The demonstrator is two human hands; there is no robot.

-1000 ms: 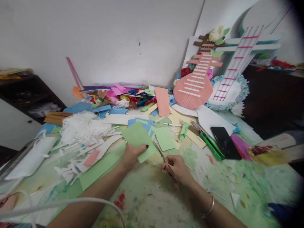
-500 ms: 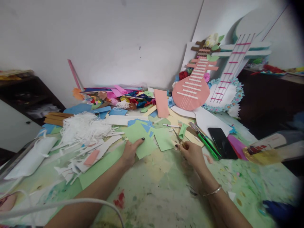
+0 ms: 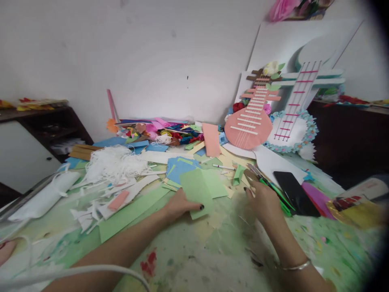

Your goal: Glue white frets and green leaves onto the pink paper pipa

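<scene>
My left hand (image 3: 182, 205) grips a light green paper sheet (image 3: 196, 188), thumb on top and the other fingers underneath. Under the sheet's right edge lies another green paper piece (image 3: 217, 184). My right hand (image 3: 264, 200) is curled low beside a brown scrap (image 3: 251, 177) and the green-handled tools (image 3: 281, 198). Its thumb and fingertips are bent toward each other; what they hold, if anything, is hidden and blurred. A small folded green paper piece (image 3: 238, 175) and a white pen (image 3: 224, 166) lie just beyond the hands.
Tangled white string (image 3: 114, 164), paper scraps and blue sheets (image 3: 182, 168) spread across the left and middle. A black phone (image 3: 293, 192) lies at right. Behind stand a pink paper instrument (image 3: 249, 125) and a white one (image 3: 290, 129). A white cable (image 3: 103, 268) crosses the front left.
My right hand has moved right toward the green-handled tools; the pointed metal tool it held no longer shows. My left hand has shifted right and nearer with the green sheet. The view has tilted up.
</scene>
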